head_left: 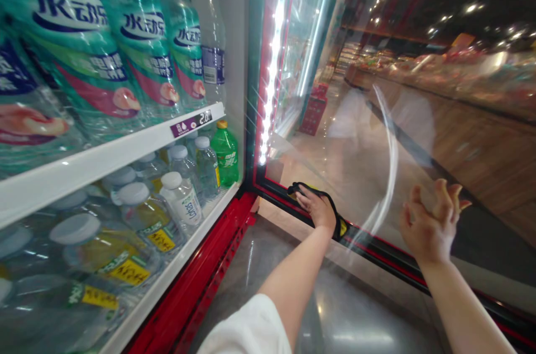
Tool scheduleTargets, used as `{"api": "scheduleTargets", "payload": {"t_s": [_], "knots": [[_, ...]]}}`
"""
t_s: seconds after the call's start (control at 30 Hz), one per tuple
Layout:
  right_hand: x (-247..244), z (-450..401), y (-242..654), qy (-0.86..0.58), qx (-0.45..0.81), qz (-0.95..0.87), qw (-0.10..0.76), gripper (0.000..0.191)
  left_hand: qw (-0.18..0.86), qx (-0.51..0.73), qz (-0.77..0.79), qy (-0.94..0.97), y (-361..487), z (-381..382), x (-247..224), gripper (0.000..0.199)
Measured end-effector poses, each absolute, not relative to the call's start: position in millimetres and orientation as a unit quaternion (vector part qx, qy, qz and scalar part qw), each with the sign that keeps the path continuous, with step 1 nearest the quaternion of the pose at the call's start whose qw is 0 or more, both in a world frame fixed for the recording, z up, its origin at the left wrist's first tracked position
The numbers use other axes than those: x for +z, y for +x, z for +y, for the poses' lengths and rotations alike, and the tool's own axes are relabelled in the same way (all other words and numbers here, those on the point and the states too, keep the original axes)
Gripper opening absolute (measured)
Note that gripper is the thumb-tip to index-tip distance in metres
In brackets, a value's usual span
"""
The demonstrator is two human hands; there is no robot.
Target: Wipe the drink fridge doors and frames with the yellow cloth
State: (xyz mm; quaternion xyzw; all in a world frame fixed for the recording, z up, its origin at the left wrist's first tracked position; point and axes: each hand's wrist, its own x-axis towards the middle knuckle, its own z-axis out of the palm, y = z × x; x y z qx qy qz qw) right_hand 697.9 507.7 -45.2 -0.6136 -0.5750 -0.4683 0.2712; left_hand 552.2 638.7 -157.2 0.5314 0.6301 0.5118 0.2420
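Head view suggests I'm wiping low on the door (pixel 366 175), left hand (pixel 317 207) laid over a cloth (pixel 337 224) there, grip unclear, right hand (pixel 434 224) empty, fingers half-curled; next calls for even pressure.

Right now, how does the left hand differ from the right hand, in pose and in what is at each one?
The left hand lies over a black-and-yellow cloth by the lower edge of the glass door; the right hand shows nothing in it.
The left hand points toward the white shelf, while the right hand is raised, its fingers bent and spread upward.
Both hands are bare.
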Motion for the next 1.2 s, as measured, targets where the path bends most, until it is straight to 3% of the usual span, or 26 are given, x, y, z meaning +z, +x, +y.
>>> {"api": "scheduleTargets", "payload": {"t_s": [0.27,0.53,0.8,1.2], "knots": [[-42.1,502.9,698.1,-0.617,-0.472,-0.579,0.248,0.06,0.169,0.487,0.641,0.568,494.1,679.0,-155.6,0.073],[-43.6,504.6,699.1,-0.612,-0.47,-0.579,0.264,0.067,0.144,0.449,0.716,0.514,431.2,725.6,-173.2,0.062],[-41.6,501.9,701.2,-0.638,-0.44,-0.577,0.259,0.052,0.126,0.399,0.734,0.536,437.2,715.9,-181.7,0.053],[-29.5,494.6,691.6,-0.677,-0.39,-0.577,0.237,0.049,0.154,0.361,0.74,0.545,503.2,660.0,-175.6,0.061]]}}
